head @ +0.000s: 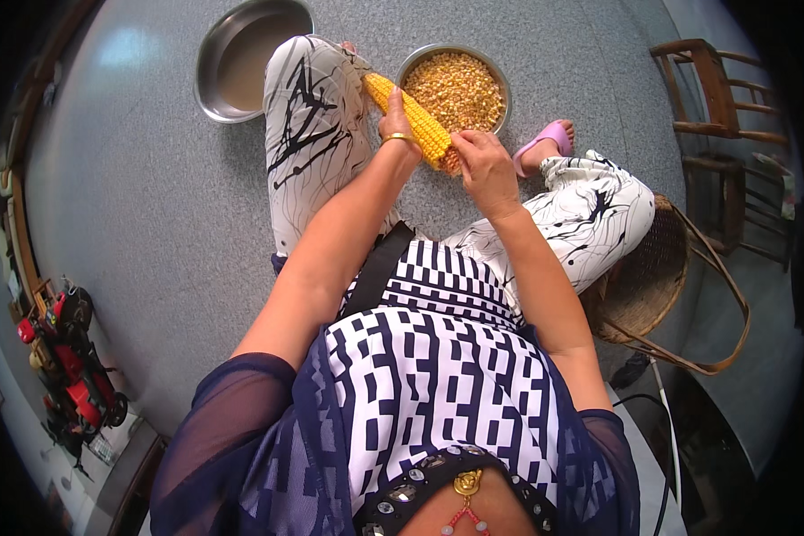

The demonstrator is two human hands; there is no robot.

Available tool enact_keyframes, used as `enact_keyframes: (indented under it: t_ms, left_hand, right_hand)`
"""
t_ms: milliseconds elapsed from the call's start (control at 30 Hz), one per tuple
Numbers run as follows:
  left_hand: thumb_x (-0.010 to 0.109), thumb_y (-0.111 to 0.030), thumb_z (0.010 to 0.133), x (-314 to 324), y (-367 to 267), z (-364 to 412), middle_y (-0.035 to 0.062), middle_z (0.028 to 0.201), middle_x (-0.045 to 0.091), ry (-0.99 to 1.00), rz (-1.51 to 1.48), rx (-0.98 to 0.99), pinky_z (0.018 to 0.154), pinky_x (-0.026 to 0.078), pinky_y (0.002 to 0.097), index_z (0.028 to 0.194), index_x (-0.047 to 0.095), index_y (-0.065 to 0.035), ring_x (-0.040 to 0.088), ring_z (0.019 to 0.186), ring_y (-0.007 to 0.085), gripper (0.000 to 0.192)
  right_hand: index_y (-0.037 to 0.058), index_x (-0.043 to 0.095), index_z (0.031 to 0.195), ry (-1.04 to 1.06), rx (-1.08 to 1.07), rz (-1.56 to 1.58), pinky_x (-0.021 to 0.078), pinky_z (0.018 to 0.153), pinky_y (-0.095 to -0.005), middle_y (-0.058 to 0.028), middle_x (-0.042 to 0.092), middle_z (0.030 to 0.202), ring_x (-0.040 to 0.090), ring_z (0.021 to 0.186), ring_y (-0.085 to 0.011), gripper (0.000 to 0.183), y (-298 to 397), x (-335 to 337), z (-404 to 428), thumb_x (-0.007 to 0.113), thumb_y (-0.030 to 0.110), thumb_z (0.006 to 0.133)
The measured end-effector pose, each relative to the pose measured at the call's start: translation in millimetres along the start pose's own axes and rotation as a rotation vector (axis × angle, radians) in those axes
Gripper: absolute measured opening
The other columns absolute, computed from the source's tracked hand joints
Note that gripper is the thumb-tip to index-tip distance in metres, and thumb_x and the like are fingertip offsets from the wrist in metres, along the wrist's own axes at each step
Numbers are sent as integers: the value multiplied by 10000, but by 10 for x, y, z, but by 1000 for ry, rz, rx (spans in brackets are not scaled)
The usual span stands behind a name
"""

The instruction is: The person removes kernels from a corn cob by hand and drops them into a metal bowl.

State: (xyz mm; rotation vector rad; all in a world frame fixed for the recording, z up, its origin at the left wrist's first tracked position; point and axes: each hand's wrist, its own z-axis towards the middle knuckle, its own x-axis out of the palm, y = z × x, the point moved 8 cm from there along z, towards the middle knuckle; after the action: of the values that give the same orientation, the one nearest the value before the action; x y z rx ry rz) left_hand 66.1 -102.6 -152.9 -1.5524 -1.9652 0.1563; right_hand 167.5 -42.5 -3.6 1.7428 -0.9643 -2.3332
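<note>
My left hand (pixel 398 124), with a gold bangle at the wrist, holds a yellow ear of corn (pixel 419 127) around its middle, thumb on top. The ear slants from upper left to lower right. At its lower right end, where reddish bare cob shows, the fingers of my right hand (pixel 486 164) press against the kernels. Just beyond the ear, a round metal bowl (pixel 508 107) full of loose corn kernels (pixel 455 90) stands on the floor. Whether a loose kernel is between my right fingertips cannot be seen.
A metal basin (pixel 208 100) with cloudy liquid stands on the grey speckled floor (pixel 174 201) beyond my left knee. A woven basket (pixel 650 281) with a long strap lies by my right thigh. Wooden chairs (pixel 717 87) are at the right; a red wheeled machine (pixel 84 388) is at the far left.
</note>
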Motion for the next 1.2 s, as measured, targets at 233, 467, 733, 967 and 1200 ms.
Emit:
enact_keyframes:
  t_ms: [233, 467, 733, 967, 1200]
  left_hand:
    - [578, -403, 697, -102, -7, 126, 174, 1010, 450, -59, 3, 64, 706, 452, 394, 1097, 296, 48, 513, 851, 272, 665]
    - [587, -413, 687, -48, -11, 53, 176, 1030, 438, -12, 67, 50, 717, 448, 383, 1109, 284, 51, 510, 856, 271, 697]
    - [593, -399, 688, -32, -71, -21, 163, 1003, 456, -51, 91, 120, 699, 454, 364, 1090, 304, 50, 516, 834, 258, 669]
    - [549, -459, 697, 29, -52, -42, 117, 876, 505, -32, 59, 126, 667, 456, 375, 993, 399, 14, 537, 747, 239, 579]
    - [481, -507, 716, 152, 102, -80, 118, 950, 496, 167, 7, -81, 731, 436, 390, 1058, 392, -48, 520, 832, 260, 580]
  right_hand:
    - [29, 537, 826, -29, -64, -172, 426, 680, -305, -86, 540, 816, 522, 770, -225, 182, 102, -1, -36, 499, 32, 648]
    - [39, 471, 683, 11, -35, -204, 425, 635, -322, -87, 517, 726, 523, 731, -227, 41, 64, 14, -7, 485, 28, 645]
    - [28, 503, 692, 31, 361, 102, 418, 568, -342, -129, 528, 706, 536, 645, -272, 83, -284, 148, -61, 538, 104, 687]
    - [32, 532, 729, 173, 822, 752, 412, 491, -264, -35, 523, 618, 528, 554, -145, 105, -789, 522, -272, 566, 126, 698]
    - [5, 507, 799, -240, 608, 935, 432, 543, -201, -33, 530, 722, 504, 619, -76, 117, -724, 18, -1, 570, 48, 711]
